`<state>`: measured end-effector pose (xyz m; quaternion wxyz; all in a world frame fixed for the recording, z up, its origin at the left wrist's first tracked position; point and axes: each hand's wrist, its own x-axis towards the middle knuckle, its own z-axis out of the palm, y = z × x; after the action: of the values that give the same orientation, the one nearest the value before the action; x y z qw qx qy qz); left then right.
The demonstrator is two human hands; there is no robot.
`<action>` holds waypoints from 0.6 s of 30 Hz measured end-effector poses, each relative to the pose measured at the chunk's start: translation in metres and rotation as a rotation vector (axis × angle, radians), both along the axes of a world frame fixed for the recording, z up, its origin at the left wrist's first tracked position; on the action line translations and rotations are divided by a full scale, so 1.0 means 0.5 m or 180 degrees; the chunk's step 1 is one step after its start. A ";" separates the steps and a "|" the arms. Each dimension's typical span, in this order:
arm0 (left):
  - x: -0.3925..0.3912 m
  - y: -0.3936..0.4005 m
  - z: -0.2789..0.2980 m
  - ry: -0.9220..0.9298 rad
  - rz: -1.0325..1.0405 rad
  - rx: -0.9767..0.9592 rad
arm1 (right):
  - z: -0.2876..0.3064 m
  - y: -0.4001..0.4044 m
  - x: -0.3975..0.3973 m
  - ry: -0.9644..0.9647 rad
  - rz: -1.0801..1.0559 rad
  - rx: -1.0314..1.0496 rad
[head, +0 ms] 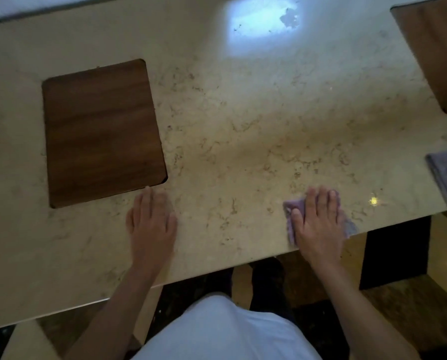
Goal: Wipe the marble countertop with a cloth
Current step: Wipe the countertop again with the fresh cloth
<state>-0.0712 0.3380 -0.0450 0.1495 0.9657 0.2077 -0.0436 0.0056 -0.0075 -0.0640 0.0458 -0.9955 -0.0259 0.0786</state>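
While the right hand [317, 222] presses a small purple cloth [294, 214] flat against the marble table [243, 126], close to the near edge and toward the right end, the wiping looks to be under way rather than finished. That hand's grip is no pinch: the fingers lie spread and flat on top of the cloth, pinning it to the stone, with cloth showing out at both sides of the palm. The left hand [152, 219] rests open and empty on the table, palm down, just beside the near right corner of a dark wood panel [100, 131] set in the surface; it seems to serve as a brace.

How much is already wiped cannot be read from the stone itself: no wet streak or clear line between cleaned and uncleaned parts shows. Judging by where the cloth sits, only the strip along the near edge is being worked. The wide middle of the table, the far edge where a bright window glare [264, 22] falls, and the area around the left panel all appear to remain. A second wood panel [435, 53] sits at the far right corner, and another folded cloth [445, 175] lies at the right edge, untouched.
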 end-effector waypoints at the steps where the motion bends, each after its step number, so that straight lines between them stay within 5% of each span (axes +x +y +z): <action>1: -0.007 0.013 -0.005 0.0054 -0.0078 0.0054 | 0.004 0.006 0.013 -0.0034 -0.0319 0.0026; 4: -0.013 0.016 -0.018 0.0111 -0.0168 0.0130 | 0.013 0.124 0.000 -0.0086 -0.0485 0.0112; 11: -0.011 0.019 -0.024 -0.0061 -0.0065 -0.0024 | 0.018 0.390 -0.185 0.0311 0.1858 0.0426; 15: -0.011 0.019 -0.027 -0.0162 -0.0080 0.0103 | 0.026 0.330 -0.046 0.0485 0.2754 0.0263; 18: -0.005 0.015 -0.028 -0.0074 0.0042 -0.0022 | 0.030 0.362 0.175 0.0487 0.2141 0.0063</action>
<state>-0.0737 0.3457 -0.0591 0.1555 0.9642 0.2122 -0.0320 0.0929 0.1736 -0.0490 0.0288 -0.9220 -0.3499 0.1634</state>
